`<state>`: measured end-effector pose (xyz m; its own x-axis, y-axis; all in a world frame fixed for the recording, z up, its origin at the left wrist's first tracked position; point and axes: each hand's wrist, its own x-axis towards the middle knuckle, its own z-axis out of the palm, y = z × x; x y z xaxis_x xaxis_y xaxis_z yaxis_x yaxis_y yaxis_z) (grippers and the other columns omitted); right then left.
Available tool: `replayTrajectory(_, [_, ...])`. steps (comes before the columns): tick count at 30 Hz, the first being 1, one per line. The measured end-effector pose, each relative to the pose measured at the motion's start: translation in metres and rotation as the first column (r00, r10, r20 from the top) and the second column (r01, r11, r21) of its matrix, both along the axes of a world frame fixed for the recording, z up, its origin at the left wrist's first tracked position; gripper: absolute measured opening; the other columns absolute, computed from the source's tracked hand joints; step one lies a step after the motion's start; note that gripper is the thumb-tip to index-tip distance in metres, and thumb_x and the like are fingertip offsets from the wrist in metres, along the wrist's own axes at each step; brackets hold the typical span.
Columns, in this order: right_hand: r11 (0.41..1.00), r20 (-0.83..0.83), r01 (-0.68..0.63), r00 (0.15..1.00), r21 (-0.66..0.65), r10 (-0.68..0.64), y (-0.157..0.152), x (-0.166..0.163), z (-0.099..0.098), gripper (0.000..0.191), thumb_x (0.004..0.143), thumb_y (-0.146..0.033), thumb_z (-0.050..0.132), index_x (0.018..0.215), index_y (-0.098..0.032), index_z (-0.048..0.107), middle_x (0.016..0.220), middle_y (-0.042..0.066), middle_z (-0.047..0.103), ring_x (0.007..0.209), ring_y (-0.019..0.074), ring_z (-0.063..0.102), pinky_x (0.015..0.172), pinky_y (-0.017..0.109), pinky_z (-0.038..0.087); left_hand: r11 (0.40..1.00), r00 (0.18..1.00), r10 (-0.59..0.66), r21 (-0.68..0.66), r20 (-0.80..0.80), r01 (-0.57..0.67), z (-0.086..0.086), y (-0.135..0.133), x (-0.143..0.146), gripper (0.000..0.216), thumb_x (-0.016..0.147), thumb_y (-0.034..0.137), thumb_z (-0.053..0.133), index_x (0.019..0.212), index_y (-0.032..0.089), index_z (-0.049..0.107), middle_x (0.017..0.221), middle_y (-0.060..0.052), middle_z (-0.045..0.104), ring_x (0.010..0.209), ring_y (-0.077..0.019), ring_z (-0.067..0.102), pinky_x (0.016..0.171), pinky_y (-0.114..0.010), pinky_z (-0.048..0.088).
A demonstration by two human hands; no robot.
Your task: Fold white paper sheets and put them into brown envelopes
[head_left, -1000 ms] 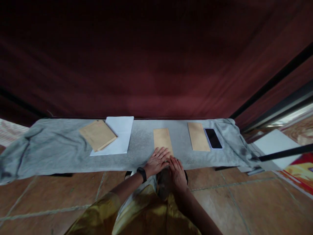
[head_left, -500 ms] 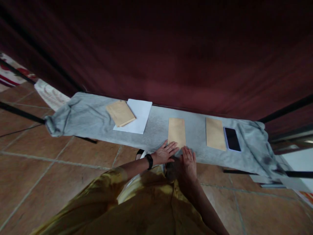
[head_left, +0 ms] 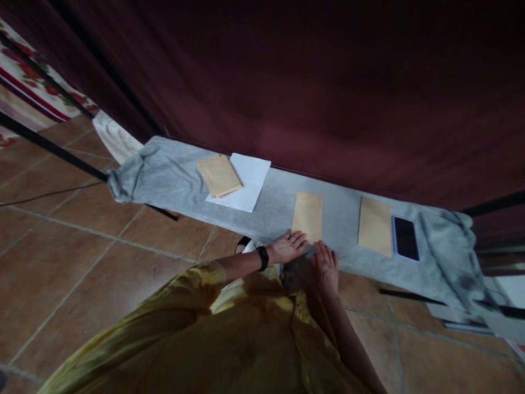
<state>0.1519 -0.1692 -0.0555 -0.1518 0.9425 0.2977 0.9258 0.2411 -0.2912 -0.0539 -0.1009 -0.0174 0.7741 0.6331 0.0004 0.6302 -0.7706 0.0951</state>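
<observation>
A brown paper envelope (head_left: 307, 215) lies flat near the front edge of the cloth-covered surface. My left hand (head_left: 289, 247), a black band on its wrist, rests palm down over the envelope's near left corner, fingers stretched out and close together. At the near right corner, my right hand (head_left: 327, 267) lies with its fingers extended flat, touching or just beside the paper. Neither hand grips anything. Further right is a second brown envelope (head_left: 374, 225). To the left, a small stack of brown envelopes (head_left: 220, 175) lies at an angle, partly on white paper (head_left: 252, 178).
A dark-screened phone (head_left: 406, 238) lies beside the right-hand envelope. Grey cloth (head_left: 266, 219) covers the narrow surface and bunches at both ends. A dark red curtain (head_left: 311, 120) hangs behind, with black metal bars (head_left: 53, 143) at the sides. Below is a tiled floor (head_left: 82, 273).
The view has swung left and tilted, so everything appears further right. My left hand's spread fingers have drawn closer together over the envelope's near edge. The right hand stays by its corner.
</observation>
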Motion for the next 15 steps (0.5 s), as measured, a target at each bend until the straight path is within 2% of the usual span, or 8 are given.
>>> replayTrajectory(3, [1.0,-0.037,0.019,0.999,0.006,-0.018,0.004,-0.002,0.0,0.047,0.102,-0.023,0.032,0.146,-0.018,0.049,0.143,0.014,0.059,0.132,0.0258,0.05,0.117,0.05,0.027,1.0,1.0,0.019,-0.001,-0.015,-0.019,0.006,0.006,0.003,0.041,0.098,0.011,0.043,0.136,0.022,0.052,0.151,-0.013,0.05,0.143,-0.0266,0.043,0.115,-0.051,0.035])
replayTrajectory(10, [0.983,-0.123,0.18,0.977,0.02,-0.176,0.014,-0.005,0.001,0.047,0.094,-0.023,0.04,0.138,-0.015,0.055,0.136,0.016,0.06,0.126,0.0296,0.051,0.108,0.05,0.037,0.997,0.998,0.062,0.057,-0.025,-0.061,0.014,0.014,0.013,0.037,0.096,0.006,0.04,0.128,0.013,0.055,0.133,-0.018,0.059,0.128,-0.0268,0.054,0.1,-0.045,0.048])
replayTrajectory(15, [0.979,-0.225,0.205,0.954,0.015,-0.196,0.022,-0.007,0.0,0.042,0.092,-0.026,0.044,0.127,-0.013,0.063,0.131,0.018,0.06,0.123,0.0305,0.053,0.106,0.051,0.042,0.984,0.987,0.15,0.105,-0.057,-0.144,0.013,0.008,0.031,0.04,0.09,-0.002,0.035,0.12,0.005,0.06,0.12,-0.022,0.064,0.115,-0.0324,0.062,0.095,-0.051,0.049])
